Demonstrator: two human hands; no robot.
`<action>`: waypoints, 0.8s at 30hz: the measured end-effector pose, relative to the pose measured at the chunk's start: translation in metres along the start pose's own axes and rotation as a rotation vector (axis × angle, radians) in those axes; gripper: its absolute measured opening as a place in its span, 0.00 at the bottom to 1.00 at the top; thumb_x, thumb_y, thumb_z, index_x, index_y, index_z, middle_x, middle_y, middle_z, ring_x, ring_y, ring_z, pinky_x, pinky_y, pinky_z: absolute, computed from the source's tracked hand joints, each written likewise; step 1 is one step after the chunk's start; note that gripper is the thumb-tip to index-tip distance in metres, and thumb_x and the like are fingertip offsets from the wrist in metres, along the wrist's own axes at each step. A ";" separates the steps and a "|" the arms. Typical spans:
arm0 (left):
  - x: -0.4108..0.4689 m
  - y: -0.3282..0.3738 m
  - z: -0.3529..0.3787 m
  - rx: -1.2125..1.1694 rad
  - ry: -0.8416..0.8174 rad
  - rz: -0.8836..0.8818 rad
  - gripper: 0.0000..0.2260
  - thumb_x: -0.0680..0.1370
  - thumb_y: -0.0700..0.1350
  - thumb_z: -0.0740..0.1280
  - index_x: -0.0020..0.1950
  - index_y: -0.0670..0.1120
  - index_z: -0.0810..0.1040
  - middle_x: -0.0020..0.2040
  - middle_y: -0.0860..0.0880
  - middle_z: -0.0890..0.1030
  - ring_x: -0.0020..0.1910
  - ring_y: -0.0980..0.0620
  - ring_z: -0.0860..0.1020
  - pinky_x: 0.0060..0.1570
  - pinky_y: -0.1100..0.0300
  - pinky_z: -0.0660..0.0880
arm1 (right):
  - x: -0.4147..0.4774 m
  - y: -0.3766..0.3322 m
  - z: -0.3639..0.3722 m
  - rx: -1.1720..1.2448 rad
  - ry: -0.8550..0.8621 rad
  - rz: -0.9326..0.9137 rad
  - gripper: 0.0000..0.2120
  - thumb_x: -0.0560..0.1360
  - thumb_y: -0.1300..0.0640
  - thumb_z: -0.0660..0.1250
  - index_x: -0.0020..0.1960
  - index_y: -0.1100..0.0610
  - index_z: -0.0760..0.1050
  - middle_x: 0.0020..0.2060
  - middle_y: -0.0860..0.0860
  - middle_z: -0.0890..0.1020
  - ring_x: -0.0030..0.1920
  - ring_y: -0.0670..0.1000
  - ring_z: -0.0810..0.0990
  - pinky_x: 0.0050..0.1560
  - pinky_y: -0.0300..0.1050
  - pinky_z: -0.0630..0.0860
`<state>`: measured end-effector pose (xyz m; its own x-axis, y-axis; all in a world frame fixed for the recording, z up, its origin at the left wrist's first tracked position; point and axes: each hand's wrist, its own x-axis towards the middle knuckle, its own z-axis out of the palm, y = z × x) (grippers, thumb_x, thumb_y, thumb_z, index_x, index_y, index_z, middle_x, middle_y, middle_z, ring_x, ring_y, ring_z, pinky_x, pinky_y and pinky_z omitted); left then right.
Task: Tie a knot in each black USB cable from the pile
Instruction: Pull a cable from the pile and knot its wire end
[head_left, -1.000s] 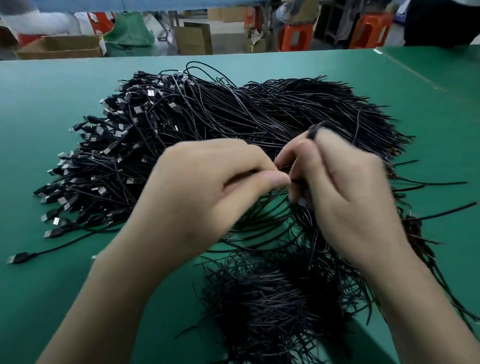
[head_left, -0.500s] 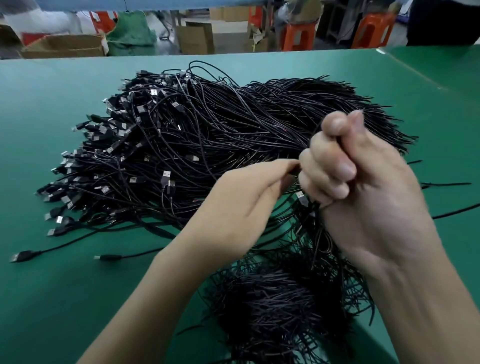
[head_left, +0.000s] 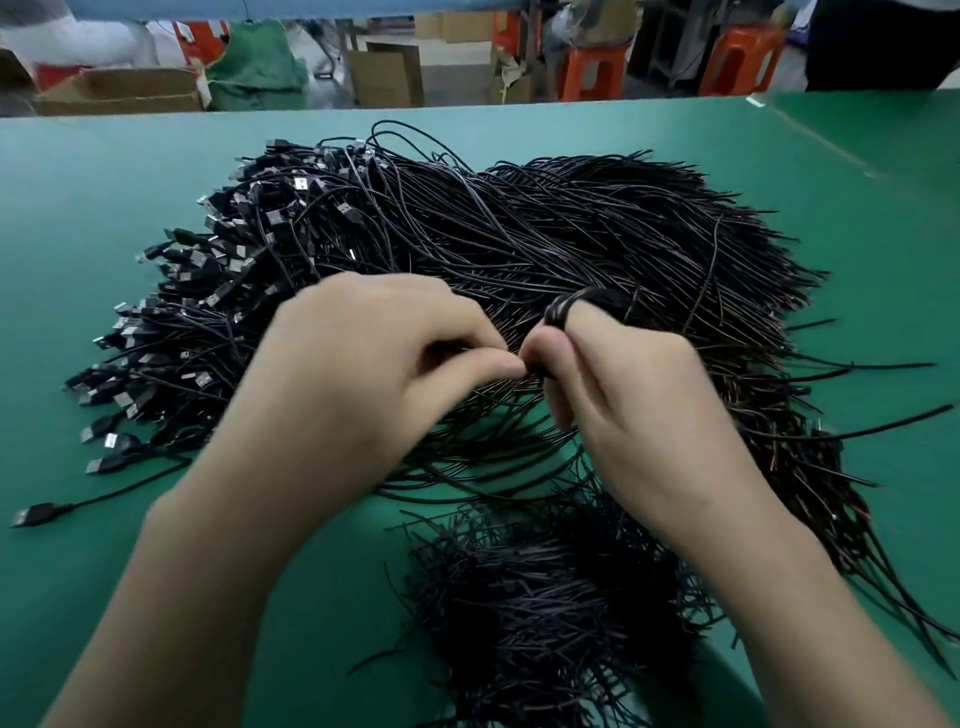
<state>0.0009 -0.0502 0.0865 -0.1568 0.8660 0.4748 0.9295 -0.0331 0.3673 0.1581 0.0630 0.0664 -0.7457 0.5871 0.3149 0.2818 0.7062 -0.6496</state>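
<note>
"On the green worktop (head_left: 78, 260), what stands done?" asks the first inspector.

"Little that can be certified. A small tangled heap (head_left: 545, 597) lies at the near edge, just beside the main pile (head_left: 519, 234). I judge it the finished lot, though no knot can be made out in it. The pile, far larger, spreads across the middle and appears untied. Most of the task remains."

"And the item in hand?"

"One cable (head_left: 582, 304), held over the pile's near side. It is coiled in a few turns round a finger (head_left: 592, 338) of the right hand (head_left: 634, 415), whose other fingers are curled. The left hand (head_left: 374, 374) pinches it between thumb and fingertips, touching the right. Knot forming, not yet drawn tight, in my judgement."

"Condition of stock?"

"Thin, black, limp. Plugs (head_left: 218, 291) crowd the left; plain ends fan out right."
</note>
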 end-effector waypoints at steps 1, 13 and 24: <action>0.000 -0.002 -0.004 -0.013 0.032 -0.007 0.10 0.77 0.61 0.70 0.45 0.58 0.86 0.39 0.58 0.83 0.41 0.57 0.81 0.42 0.52 0.78 | -0.002 0.002 0.001 0.019 -0.050 0.016 0.17 0.80 0.45 0.53 0.47 0.51 0.77 0.32 0.43 0.76 0.32 0.43 0.73 0.36 0.35 0.66; 0.001 -0.009 0.024 -0.782 -0.114 -0.138 0.11 0.80 0.47 0.72 0.62 0.48 0.85 0.46 0.59 0.87 0.53 0.61 0.84 0.56 0.65 0.78 | -0.006 0.015 -0.008 0.727 -0.457 -0.071 0.15 0.84 0.53 0.54 0.51 0.56 0.79 0.29 0.45 0.71 0.32 0.47 0.67 0.40 0.37 0.67; 0.004 -0.006 0.037 -0.680 0.065 -0.254 0.08 0.78 0.49 0.72 0.41 0.47 0.82 0.34 0.50 0.81 0.32 0.55 0.76 0.35 0.61 0.74 | -0.002 0.015 -0.005 0.893 -0.344 0.080 0.09 0.83 0.56 0.57 0.50 0.62 0.67 0.41 0.61 0.87 0.34 0.54 0.84 0.38 0.45 0.79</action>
<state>0.0067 -0.0281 0.0566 -0.3796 0.8575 0.3473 0.4523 -0.1554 0.8782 0.1673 0.0742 0.0599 -0.9206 0.3721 0.1184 -0.1184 0.0229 -0.9927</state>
